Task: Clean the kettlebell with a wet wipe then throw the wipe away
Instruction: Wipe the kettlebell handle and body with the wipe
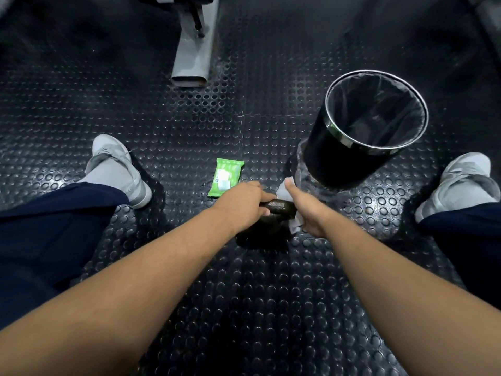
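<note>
Head view down between my knees: the black kettlebell (267, 229) sits on the studded rubber floor (244, 308), midway between my grey shoes. My left hand (244, 203) is curled round the left end of its handle, gripping it. My right hand (307, 213) holds the white wet wipe (284, 191) wrapped against the handle's right end, thumb stretched forward on top; a corner of the wipe sticks out below the hand. The two hands are close together, with a short stretch of bare handle between them. A green wipes packet (225, 177) lies flat on the floor just beyond my left hand. The round black bin (325, 156), lined with a dark bag and rimmed in bright metal, stands just beyond my right hand. A grey metal machine leg (193, 58) rests on the floor farther off.
</note>
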Motion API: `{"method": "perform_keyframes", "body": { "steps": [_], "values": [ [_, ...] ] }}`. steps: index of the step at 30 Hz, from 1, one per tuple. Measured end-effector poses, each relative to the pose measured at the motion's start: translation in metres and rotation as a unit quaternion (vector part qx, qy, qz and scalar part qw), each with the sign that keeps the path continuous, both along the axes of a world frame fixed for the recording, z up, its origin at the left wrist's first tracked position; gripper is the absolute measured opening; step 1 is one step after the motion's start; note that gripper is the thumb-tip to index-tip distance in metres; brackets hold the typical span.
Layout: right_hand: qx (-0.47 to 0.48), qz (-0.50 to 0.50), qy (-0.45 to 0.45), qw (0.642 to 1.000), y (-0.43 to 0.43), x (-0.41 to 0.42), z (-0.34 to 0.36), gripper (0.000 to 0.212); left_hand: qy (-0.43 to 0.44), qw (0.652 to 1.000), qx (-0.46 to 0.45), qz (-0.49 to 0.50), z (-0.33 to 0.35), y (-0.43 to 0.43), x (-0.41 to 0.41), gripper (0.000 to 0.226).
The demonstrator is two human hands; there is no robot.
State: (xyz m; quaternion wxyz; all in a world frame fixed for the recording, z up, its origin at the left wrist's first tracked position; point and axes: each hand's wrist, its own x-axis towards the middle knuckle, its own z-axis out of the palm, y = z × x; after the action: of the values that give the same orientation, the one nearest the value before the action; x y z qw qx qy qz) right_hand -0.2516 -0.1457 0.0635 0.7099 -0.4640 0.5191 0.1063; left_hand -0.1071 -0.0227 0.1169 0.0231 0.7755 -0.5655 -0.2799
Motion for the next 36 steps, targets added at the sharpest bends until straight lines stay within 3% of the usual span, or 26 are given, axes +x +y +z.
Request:
{"method": "perform_keyframes", "body": {
  "steps": [3, 6, 11, 16, 21, 25, 28, 33, 36],
  "values": [
    [0.036, -0.053, -0.025, 0.998, 0.009, -0.014, 0.007, 0.079, 0.009, 1.0, -0.004, -0.001, 0.002, 0.0, -0.001, 0.047],
    [0.055, -0.065, -0.055, 0.995, -0.007, -0.016, 0.009, 0.087, 0.018, 1.0, -0.009, 0.004, 0.003, 0.001, 0.001, 0.044],
    [0.038, -0.007, -0.018, 0.999, -0.011, 0.0, 0.019, 0.096, 0.005, 1.0, 0.003, -0.003, 0.002, -0.002, 0.0, 0.049],
    [0.073, -0.089, -0.043, 0.992, 0.018, -0.013, 0.005, 0.093, 0.007, 1.0, -0.001, 0.002, 0.001, -0.001, 0.0, 0.05],
    [0.095, -0.056, -0.07, 0.992, -0.008, -0.01, 0.022, 0.101, 0.009, 1.0, 0.004, 0.003, 0.001, -0.001, 0.003, 0.05],
    [0.043, -0.02, -0.045, 0.998, -0.012, -0.005, 0.026, 0.099, 0.015, 1.0, 0.002, -0.001, 0.004, -0.001, 0.001, 0.046],
    [0.038, -0.051, -0.054, 0.997, 0.009, -0.01, 0.016, 0.081, 0.015, 1.0, 0.0, -0.004, 0.006, 0.0, 0.0, 0.044],
    [0.095, -0.091, -0.081, 0.988, 0.003, -0.017, 0.008, 0.091, 0.013, 1.0, 0.001, 0.001, 0.006, -0.001, 0.001, 0.047],
    [0.047, -0.059, -0.04, 0.996, -0.007, 0.001, 0.026, 0.105, 0.009, 1.0, 0.007, -0.003, 0.005, -0.003, 0.001, 0.049]
  ]
}}
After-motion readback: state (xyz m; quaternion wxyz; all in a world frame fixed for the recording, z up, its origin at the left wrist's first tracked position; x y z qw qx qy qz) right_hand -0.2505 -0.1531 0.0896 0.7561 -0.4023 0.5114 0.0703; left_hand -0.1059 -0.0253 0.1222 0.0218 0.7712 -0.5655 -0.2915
